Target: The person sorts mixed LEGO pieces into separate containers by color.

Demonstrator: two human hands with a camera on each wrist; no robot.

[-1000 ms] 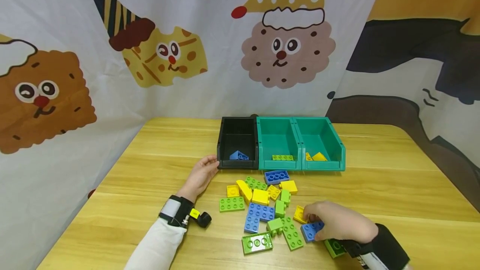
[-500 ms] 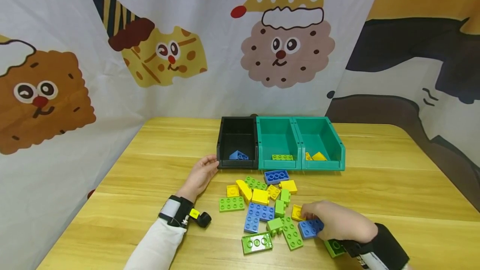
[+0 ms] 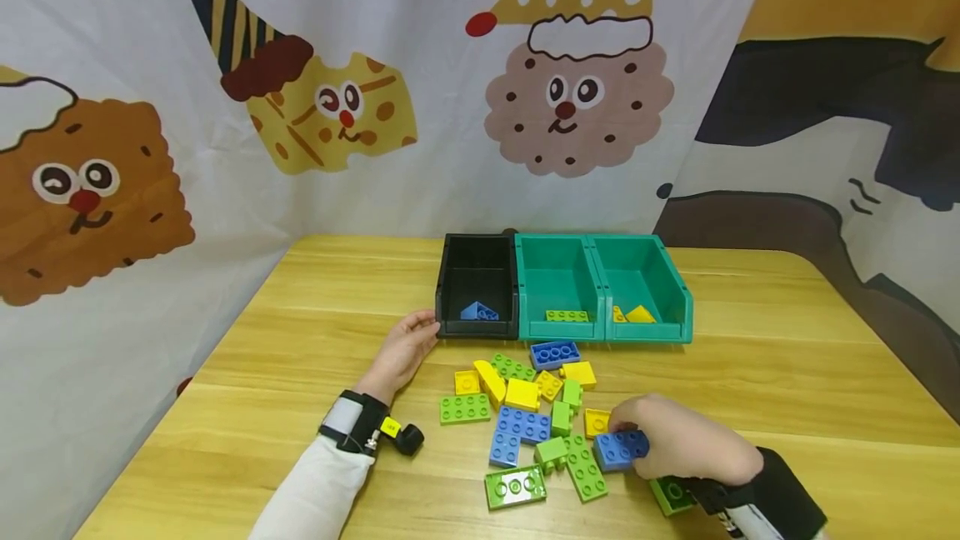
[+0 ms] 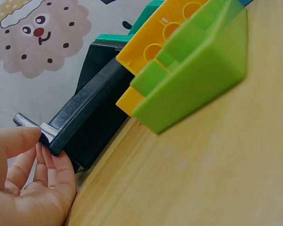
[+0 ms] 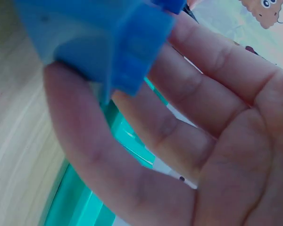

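My left hand (image 3: 401, 357) holds the front left corner of the black bin (image 3: 477, 329). In the left wrist view the thumb lies on the lip of the bin (image 4: 96, 106), with the fingers curled beneath it. At the right of the brick pile, my right hand (image 3: 678, 444) pinches a blue toy brick (image 3: 613, 452) between thumb and fingers. That blue brick (image 5: 80, 33) fills the top left of the right wrist view, blurred. A small yellow brick (image 3: 597, 422) lies just beyond the fingertips, and a green brick (image 3: 671, 497) is partly hidden below the right wrist.
Two green bins (image 3: 558, 330) adjoin the black one; bricks lie in all three bins. Loose blue, yellow and green bricks, such as a long green one (image 3: 585, 469), cover the mid-table. A patterned cloth (image 3: 450, 148) hangs behind the table (image 3: 787, 373).
The blue brick in my right hand has shifted slightly left and away from me. The small yellow brick beside it has slid a little left. My left hand stays on the black bin.
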